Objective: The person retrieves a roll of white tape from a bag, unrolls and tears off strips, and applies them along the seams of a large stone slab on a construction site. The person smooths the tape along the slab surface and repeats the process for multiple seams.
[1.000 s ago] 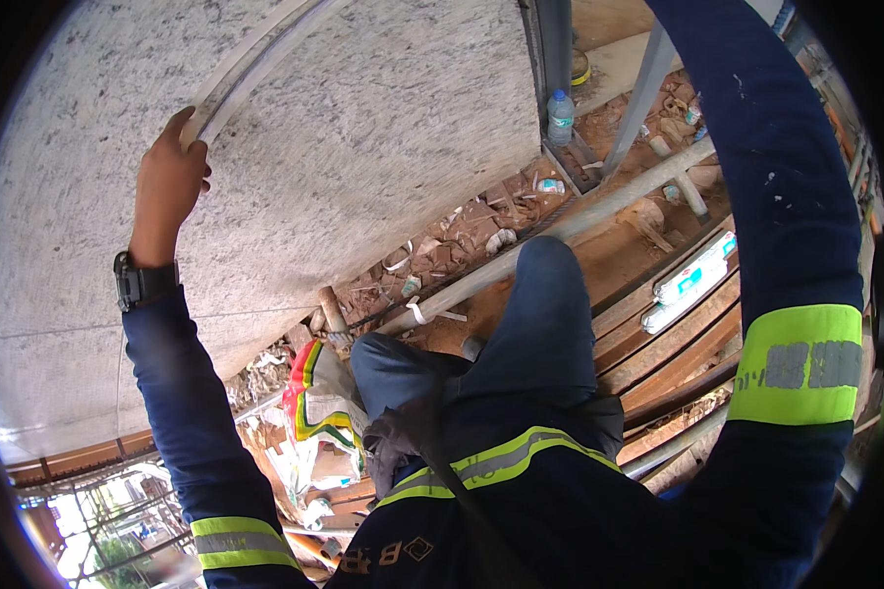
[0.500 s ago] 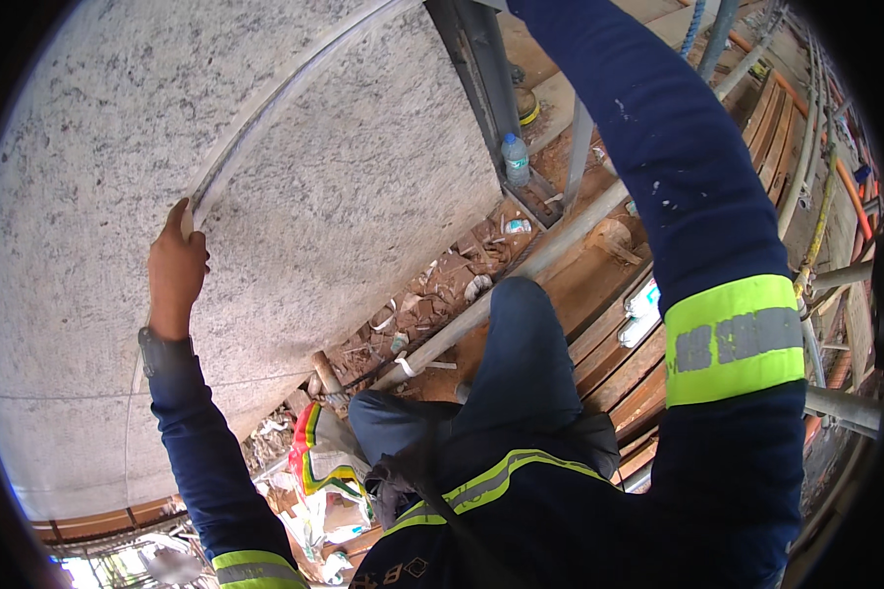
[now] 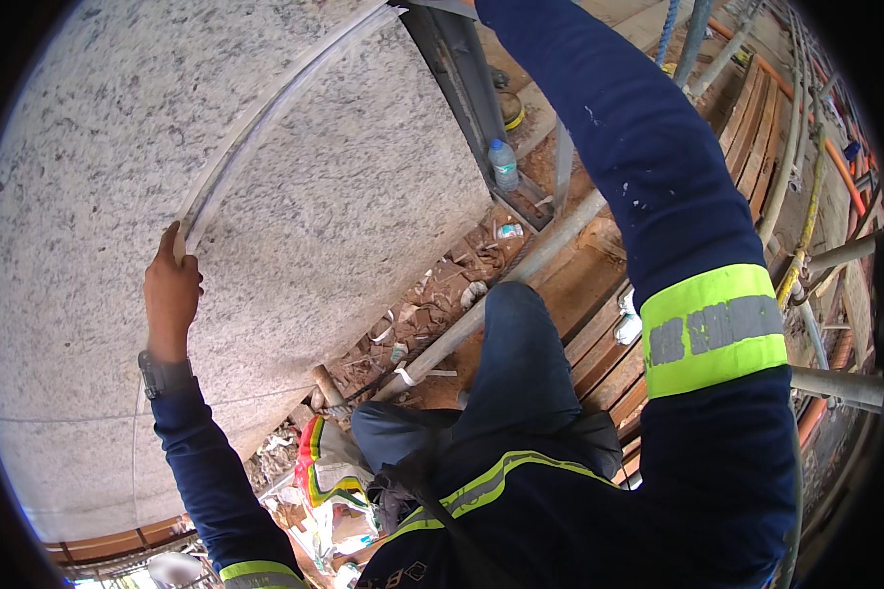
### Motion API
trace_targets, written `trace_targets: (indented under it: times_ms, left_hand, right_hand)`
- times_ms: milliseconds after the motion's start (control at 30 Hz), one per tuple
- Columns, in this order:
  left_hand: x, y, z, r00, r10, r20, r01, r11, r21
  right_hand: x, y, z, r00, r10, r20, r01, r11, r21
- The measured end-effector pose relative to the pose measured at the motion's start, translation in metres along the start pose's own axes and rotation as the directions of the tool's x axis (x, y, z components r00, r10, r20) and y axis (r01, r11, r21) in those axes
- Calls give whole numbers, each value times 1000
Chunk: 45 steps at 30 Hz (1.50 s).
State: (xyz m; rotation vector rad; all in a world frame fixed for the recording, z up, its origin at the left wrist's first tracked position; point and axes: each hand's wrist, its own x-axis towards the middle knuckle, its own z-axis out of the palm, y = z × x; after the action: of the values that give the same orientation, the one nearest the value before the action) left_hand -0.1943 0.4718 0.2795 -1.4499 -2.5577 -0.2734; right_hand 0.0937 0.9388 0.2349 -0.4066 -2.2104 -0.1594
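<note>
My left hand (image 3: pixel 173 296) is closed around the lower end of a long, pale metal straightedge (image 3: pixel 255 123). The bar lies along a speckled grey plastered wall (image 3: pixel 295 236) and runs up and right to the top edge of the picture. It looks bowed in this wide view. My right arm (image 3: pixel 648 167), in a dark blue sleeve with a yellow-green reflective band, reaches up and forward. Its hand is past the top edge, so what it holds cannot be seen.
Beyond the wall's right edge stands a dark steel post (image 3: pixel 452 79), with a water bottle (image 3: pixel 503 165) at its foot. Rubble (image 3: pixel 422 309) lines the wall's base beside a scaffold pipe (image 3: pixel 550 250). Wooden planks (image 3: pixel 609 348) lie right of my knees; a colourful sack (image 3: pixel 329 471) is at lower left.
The view has shifted slightly, with the post and bottle now farther left. My left hand sits a little lower in the picture, still on the straightedge. My right arm appears farther left.
</note>
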Motion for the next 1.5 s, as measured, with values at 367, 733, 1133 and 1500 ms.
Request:
trace_targets:
  times_ms: [367,733,1133,1500]
  left_hand:
    - [-5,12,-7,999,-44,15,44,998,-36]
    - [-6,-3,-5,999,-46,2,46,998,-50]
    - [-7,-5,-8,1000,-14,-6,14,1000,-28]
    - [-10,-8,-10,999,-40,1,40,999,-11]
  right_hand:
    - [2,3,0,997,34,64,-36,999,32]
    - [3,4,2,998,39,58,-38,999,-8]
    - [5,8,4,997,31,73,-28,999,-37]
    - [3,-1,-4,992,66,110,-65,998,-14]
